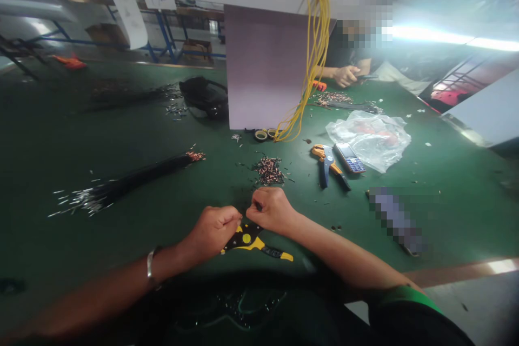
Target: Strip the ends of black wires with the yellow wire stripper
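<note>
My left hand (217, 227) is closed in a pinch low in the middle of the head view, with a bracelet on its wrist. Just right of it, my right hand (271, 208) curls its fingers inward, also closed. The fingertips of both point toward each other across a small gap; whatever they pinch is too small or hidden to make out. Beneath them on the green table lies a black and yellow wire stripper (246, 238), partly covered by my left hand. Beyond the hands is a heap of small copper-coloured pieces (269, 171).
A bundle of black wires (141, 177) lies left. Right are an orange and blue hand tool (327, 165), a keypad phone (349, 158), a plastic bag (371, 138) and a dark flat device (395, 220). Yellow wires (318, 38) hang from a shelf; another person's hand (346, 75) is behind.
</note>
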The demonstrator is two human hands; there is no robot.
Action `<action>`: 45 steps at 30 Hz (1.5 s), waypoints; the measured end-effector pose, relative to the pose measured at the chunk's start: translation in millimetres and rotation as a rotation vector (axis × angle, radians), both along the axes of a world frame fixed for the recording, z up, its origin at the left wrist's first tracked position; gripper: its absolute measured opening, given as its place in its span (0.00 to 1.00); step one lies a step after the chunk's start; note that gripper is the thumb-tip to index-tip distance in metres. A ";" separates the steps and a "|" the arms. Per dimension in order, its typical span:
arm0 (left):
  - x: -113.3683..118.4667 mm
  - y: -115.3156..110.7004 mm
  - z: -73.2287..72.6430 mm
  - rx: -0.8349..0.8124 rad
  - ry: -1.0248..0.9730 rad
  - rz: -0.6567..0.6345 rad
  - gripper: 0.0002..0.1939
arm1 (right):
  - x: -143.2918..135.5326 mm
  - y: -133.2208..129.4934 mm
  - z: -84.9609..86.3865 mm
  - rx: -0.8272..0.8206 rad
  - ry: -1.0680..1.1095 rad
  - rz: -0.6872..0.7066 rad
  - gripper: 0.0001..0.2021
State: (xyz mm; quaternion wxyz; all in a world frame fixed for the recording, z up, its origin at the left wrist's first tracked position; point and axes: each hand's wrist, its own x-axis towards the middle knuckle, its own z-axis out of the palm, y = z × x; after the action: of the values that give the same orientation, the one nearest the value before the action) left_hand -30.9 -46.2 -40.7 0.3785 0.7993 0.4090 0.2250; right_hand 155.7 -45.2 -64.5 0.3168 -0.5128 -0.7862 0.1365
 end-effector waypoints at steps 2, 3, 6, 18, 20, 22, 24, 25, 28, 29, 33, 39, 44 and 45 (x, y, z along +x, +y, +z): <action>0.0 0.1 0.8 -0.012 0.006 -0.002 0.13 | 0.0 -0.1 0.1 0.002 0.002 -0.004 0.08; -0.1 0.3 1.1 -0.014 0.007 -0.002 0.13 | 0.1 -0.1 0.1 0.004 0.000 -0.007 0.08; -0.3 0.8 1.2 -0.009 0.005 -0.002 0.13 | 0.1 0.5 -0.7 0.015 -0.011 -0.013 0.08; -0.4 -2.1 -5.7 -0.040 -0.051 0.021 0.11 | 4.3 -2.3 -3.7 0.070 0.047 0.018 0.08; 0.1 -2.5 -5.7 -0.048 -0.062 0.031 0.12 | 4.8 -2.4 -4.5 0.083 0.053 0.017 0.09; 0.4 -3.1 -5.0 -0.057 -0.076 0.037 0.11 | 4.9 -2.6 -5.2 0.095 0.047 0.011 0.09; 0.4 -3.6 -4.5 -0.063 -0.089 0.036 0.11 | 5.1 -2.6 -5.7 0.106 0.037 0.008 0.09; 0.3 -3.6 -4.3 -0.062 -0.093 0.033 0.11 | 5.1 -2.6 -5.9 0.109 0.033 0.009 0.09; -0.2 -3.1 -4.0 -0.056 -0.092 0.031 0.11 | 5.5 -2.5 -6.2 0.114 0.029 0.014 0.09; -0.4 -2.8 -3.7 -0.056 -0.088 0.031 0.11 | 5.5 -2.5 -6.0 0.114 0.030 0.014 0.09; -0.2 -2.4 -1.4 -0.067 -0.070 0.044 0.11 | 5.1 -2.5 -5.0 0.095 0.025 0.002 0.10; 0.6 -2.3 -1.4 -0.065 -0.054 0.062 0.10 | 4.9 -1.8 -5.4 0.048 0.028 -0.021 0.09; 1.0 -1.7 -3.2 -0.041 -0.040 0.069 0.10 | 4.7 -1.6 -5.2 0.089 0.049 -0.013 0.09; 1.0 -1.6 -3.2 -0.041 -0.042 0.068 0.10 | 4.6 -1.5 -4.9 0.102 0.054 -0.009 0.10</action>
State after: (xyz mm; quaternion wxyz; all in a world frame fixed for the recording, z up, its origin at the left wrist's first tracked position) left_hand -29.9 -47.8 -43.9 0.3957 0.7720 0.4323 0.2460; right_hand 160.3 -46.8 -69.4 0.3643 -0.4957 -0.7809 0.1084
